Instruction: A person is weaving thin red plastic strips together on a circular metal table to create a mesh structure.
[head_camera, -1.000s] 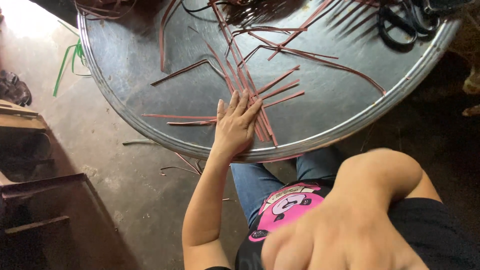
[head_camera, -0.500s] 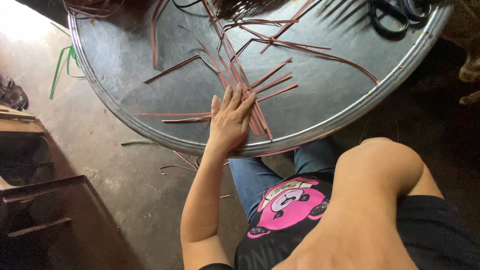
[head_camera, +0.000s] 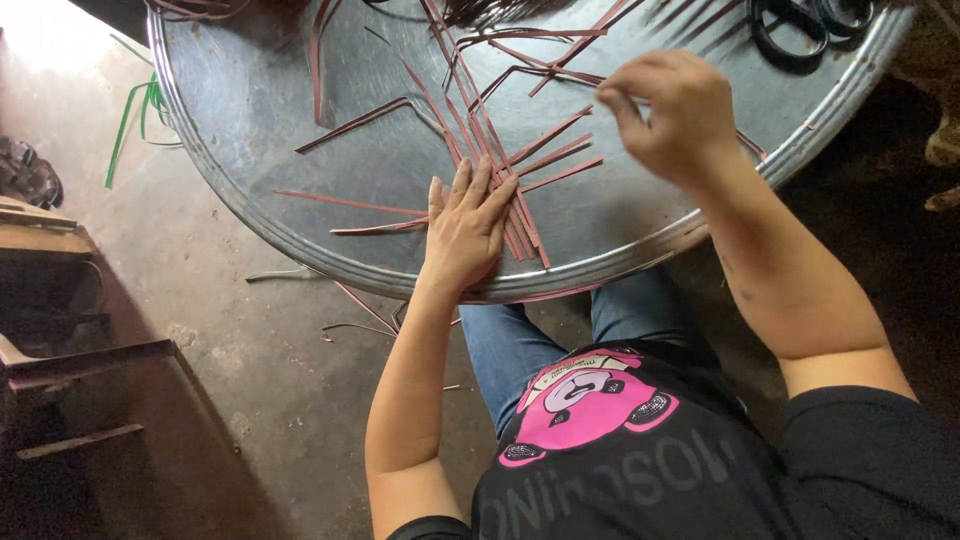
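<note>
Sandals (head_camera: 28, 172) lie at the far left on the concrete floor (head_camera: 210, 300), well left of the round metal tray (head_camera: 250, 215) that serves as your surface, and a few green strips (head_camera: 130, 110) rest on the floor just beside the tray's left rim. Below them, dark wooden pieces (head_camera: 70, 360) sit farther from the tray, near your left elbow side. A couple of loose strips (head_camera: 350, 305) have dropped to the floor just under the tray's near rim. On the tray itself, single reddish-brown strips (head_camera: 350, 205) point outward to the left, apart from the main bunch. Your left hand (head_camera: 465, 225) lies flat and open, fingers spread and palm down, pressing on the crossed reddish-brown strips (head_camera: 500, 150) near the tray's near rim; the bunch runs from under your fingers up toward the tray's far side, with side strips fanning off to the right. Your right hand (head_camera: 675, 115) hovers over the right part of the tray, fingers curled with thumb and forefinger drawn together; you seem to pinch the end of a thin strip there, though the grip is blurred and you cannot tell for certain. Black scissors (head_camera: 800, 25) lie at the tray's far right edge, well apart from both hands. Your knees in blue jeans (head_camera: 520, 340) sit just beneath the tray's near rim.
</note>
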